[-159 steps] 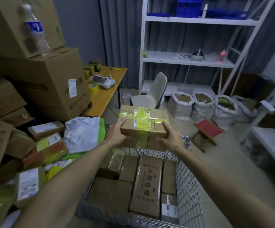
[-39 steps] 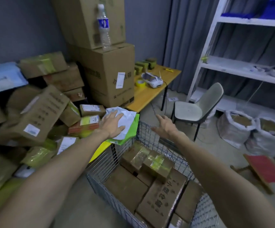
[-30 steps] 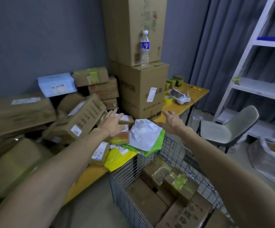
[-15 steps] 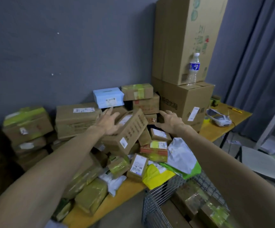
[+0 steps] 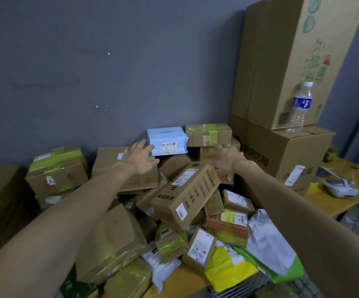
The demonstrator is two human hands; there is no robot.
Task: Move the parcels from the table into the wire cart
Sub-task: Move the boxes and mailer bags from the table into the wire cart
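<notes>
While both arms reach deep over the heap, the left hand (image 5: 141,159) is spread wide and empty at the near corner of the pale blue rectangular carton (image 5: 166,140) topping the parcels piled against the wall on the counter (image 5: 180,278). Just below, the long brown cardboard box (image 5: 186,193) lies tilted on smaller packets; nudging it could start a slide. Further right, the right hand (image 5: 226,158), open and holding nothing, nears the brown carton with yellow-green tape (image 5: 208,134). One corner of the grey wire cart (image 5: 243,289) shows at the bottom edge.
</notes>
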